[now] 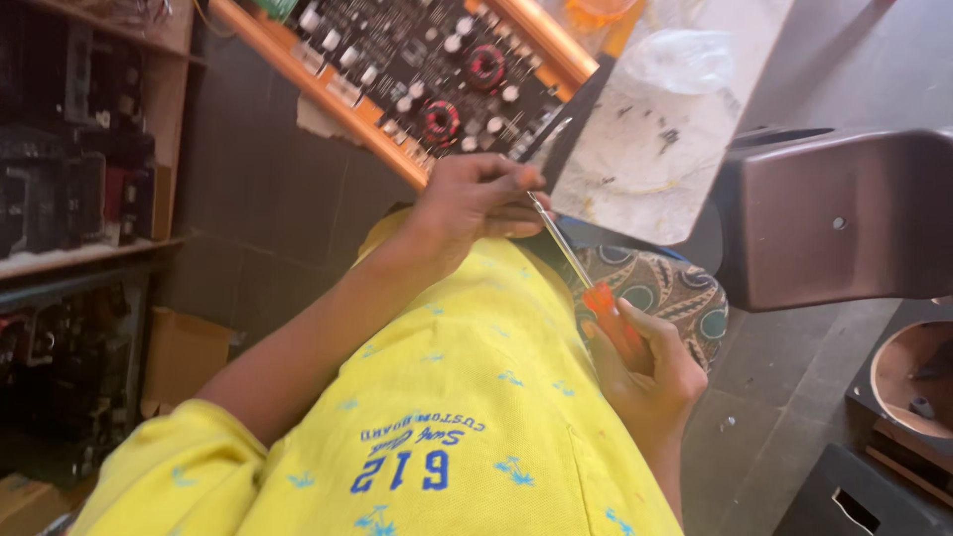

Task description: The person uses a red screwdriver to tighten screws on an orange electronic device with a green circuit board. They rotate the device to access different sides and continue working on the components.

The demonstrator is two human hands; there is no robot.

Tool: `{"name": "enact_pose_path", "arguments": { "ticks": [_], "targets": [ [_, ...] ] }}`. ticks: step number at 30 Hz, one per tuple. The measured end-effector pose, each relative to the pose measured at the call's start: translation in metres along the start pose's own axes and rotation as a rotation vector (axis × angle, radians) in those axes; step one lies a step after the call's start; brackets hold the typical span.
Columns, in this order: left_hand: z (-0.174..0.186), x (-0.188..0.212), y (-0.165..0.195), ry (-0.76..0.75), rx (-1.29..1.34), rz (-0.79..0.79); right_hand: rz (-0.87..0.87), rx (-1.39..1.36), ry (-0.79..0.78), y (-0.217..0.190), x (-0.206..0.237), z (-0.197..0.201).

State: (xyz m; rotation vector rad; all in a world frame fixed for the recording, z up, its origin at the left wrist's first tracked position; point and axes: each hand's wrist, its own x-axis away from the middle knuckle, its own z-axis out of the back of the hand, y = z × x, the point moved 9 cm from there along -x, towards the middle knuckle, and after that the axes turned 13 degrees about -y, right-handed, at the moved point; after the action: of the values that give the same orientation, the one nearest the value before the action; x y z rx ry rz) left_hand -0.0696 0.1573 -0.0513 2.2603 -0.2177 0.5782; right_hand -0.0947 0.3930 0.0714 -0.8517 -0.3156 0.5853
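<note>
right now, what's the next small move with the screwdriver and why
Probably bring the screwdriver tip forward to the circuit board. The right hand grips its orange handle while the left hand pinches the shaft near the tip, just short of the board's orange edge.

Electronics repair workshop. Open amplifier circuit board (437, 74) with coils and capacitors on the desk (665, 149), shelves (89, 248) stacked with old audio gear, bare speaker box (913, 382) on the floor, cardboard boxes (184, 357) below.
</note>
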Motion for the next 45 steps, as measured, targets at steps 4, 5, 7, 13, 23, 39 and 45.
{"name": "enact_pose_path", "arguments": {
  "ticks": [4, 5, 7, 13, 23, 39, 45],
  "targets": [
    [0.039, 0.046, -0.006, 0.060, 0.115, -0.014, -0.050, -0.139, -0.151, -0.029, -0.001, -0.027],
    [0.047, 0.057, -0.005, 0.081, 0.116, -0.021, -0.050, -0.209, -0.188, -0.036, -0.003, -0.035],
    [0.061, 0.075, -0.001, 0.118, 0.127, -0.046, 0.056, -0.163, -0.233, -0.054, -0.012, -0.044],
    [0.088, 0.124, 0.019, 0.183, 0.178, -0.133, 0.136, -0.098, -0.319, -0.077, -0.027, -0.073],
    [0.164, 0.119, 0.088, 0.099, -0.039, -0.134, 0.141, -0.020, -0.268, -0.132, -0.063, -0.136],
    [0.289, 0.080, 0.187, -0.374, -0.080, 0.148, -0.370, -0.219, -0.117, -0.223, -0.101, -0.273],
    [0.252, 0.054, 0.139, -0.444, 0.224, 0.328, -0.621, -0.518, 0.185, -0.212, -0.055, -0.265]
  ]
}}
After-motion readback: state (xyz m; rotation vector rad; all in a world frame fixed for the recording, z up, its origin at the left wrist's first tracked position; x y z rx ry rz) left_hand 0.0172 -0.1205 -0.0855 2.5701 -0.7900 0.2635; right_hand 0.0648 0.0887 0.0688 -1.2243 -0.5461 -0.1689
